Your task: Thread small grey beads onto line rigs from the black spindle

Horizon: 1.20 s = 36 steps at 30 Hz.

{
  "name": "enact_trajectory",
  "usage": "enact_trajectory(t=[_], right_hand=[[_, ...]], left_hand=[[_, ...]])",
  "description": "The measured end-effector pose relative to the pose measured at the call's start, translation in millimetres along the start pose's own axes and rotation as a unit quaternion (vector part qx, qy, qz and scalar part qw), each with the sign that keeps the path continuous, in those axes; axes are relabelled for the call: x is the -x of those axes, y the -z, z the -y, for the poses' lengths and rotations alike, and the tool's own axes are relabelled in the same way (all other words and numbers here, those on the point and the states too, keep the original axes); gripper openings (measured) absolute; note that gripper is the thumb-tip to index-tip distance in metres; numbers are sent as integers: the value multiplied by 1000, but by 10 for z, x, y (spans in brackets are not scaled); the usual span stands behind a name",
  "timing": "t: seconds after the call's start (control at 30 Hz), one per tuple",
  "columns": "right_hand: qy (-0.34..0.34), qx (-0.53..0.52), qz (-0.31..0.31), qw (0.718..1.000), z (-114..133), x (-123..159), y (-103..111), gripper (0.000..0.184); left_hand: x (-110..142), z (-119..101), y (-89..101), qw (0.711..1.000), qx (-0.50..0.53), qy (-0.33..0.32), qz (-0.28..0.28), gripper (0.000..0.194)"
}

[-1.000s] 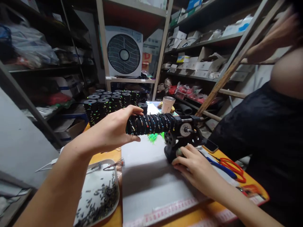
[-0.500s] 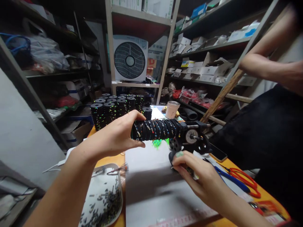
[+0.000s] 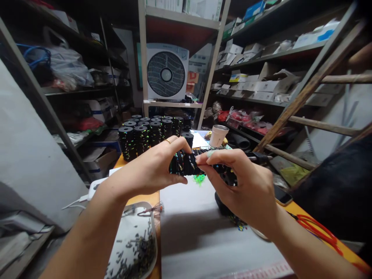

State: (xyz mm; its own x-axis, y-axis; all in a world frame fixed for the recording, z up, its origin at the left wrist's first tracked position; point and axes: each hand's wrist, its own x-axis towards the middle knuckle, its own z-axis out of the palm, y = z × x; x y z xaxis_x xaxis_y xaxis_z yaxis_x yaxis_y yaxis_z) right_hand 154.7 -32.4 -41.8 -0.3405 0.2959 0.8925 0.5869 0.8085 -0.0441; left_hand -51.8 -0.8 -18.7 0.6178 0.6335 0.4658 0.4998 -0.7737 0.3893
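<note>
My left hand is wrapped around the left end of a row of black spools wound with line and small coloured bits. The row lies sideways on a small black winding device, largely hidden behind my right hand. That hand pinches thumb and index finger together against the middle of the row; whatever is between the fingertips is too small to make out. Bright green strands show just under the row. A dark part with coloured bits lies below my right hand on the white board.
A white tray of small dark pieces sits at the left. Stacked black spools and a cup stand behind. Rightward are a phone, orange-red handles, a wooden ladder and dark clothing.
My right hand has left the lower part of the winding device and moved up to the spools. My left hand keeps its grip. The other person's arm has mostly gone out of view.
</note>
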Motion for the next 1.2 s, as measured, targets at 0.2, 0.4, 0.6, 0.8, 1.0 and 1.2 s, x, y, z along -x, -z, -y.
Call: enact_trajectory(t=[0.2,0.4,0.6,0.8,1.0,1.2], right_hand=[[-16,-11,0,1000,-12,7,-15,24],[-22,-10,7,1000,-4,4,-23,23],[15,-8,24,1000,-39,-1,-40,20],[24,-12,13,1000,-71,-32,-51,21],[24,-1,22,999,-100,-120,-26,21],[57,52,23,997,-158,-132,-26,17]], left_hand=[[3,-1,8,1000,5,3,8,48],[-5,-6,12,1000,9,-2,9,46],[12,-7,19,1000,-16,-18,-3,51],[2,-2,11,999,-31,-1,-10,52],[3,27,49,1000,-2,-19,-3,44],[-3,46,46,1000,19,2,-5,40]])
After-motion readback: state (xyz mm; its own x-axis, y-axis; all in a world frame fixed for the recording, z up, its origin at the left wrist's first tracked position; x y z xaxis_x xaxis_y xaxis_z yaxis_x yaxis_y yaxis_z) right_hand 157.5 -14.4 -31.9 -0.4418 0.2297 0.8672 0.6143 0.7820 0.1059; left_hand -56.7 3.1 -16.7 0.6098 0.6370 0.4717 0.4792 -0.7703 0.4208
